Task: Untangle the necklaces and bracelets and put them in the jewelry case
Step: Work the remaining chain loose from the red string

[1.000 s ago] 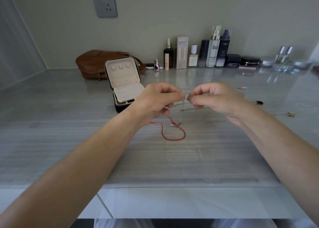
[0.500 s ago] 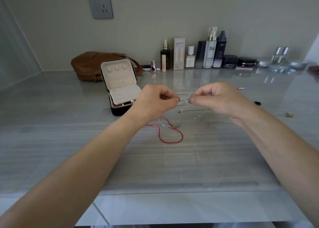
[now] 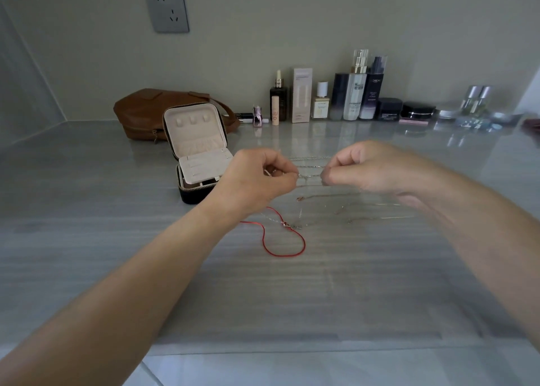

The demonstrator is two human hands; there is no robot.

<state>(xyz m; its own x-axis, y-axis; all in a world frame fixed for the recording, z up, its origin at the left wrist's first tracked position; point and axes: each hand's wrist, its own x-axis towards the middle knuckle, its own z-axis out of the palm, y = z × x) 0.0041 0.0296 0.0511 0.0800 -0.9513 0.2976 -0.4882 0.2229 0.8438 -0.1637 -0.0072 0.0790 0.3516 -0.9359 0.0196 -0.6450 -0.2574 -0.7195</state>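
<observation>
Wider apart now at centre frame, left hand point(image 3: 260, 181) and right hand point(image 3: 371, 166) each pinch the thin chain point(image 3: 311, 176) taut between them; pulling harder may tighten its tangle or snap it.

Home dressing corner: a glossy grey striped surface point(image 3: 292, 298) meets a plain pale wall, with a grey power socket point(image 3: 168, 8) high up and to the left of the left hand point(image 3: 260, 181). Beyond the right hand point(image 3: 365, 166), a row of skincare bottles point(image 3: 354, 96), a pale carton point(image 3: 301, 95) and dark cream jars point(image 3: 388, 109) stand against the wall. Beyond the left hand lies a brown leather bag point(image 3: 140, 114), with an open, cream-lined jewelry case point(image 3: 195, 134) nearer. Thin chains point(image 3: 311, 176) run between the hands, and a red cord point(image 3: 283, 256) lies just below them.
</observation>
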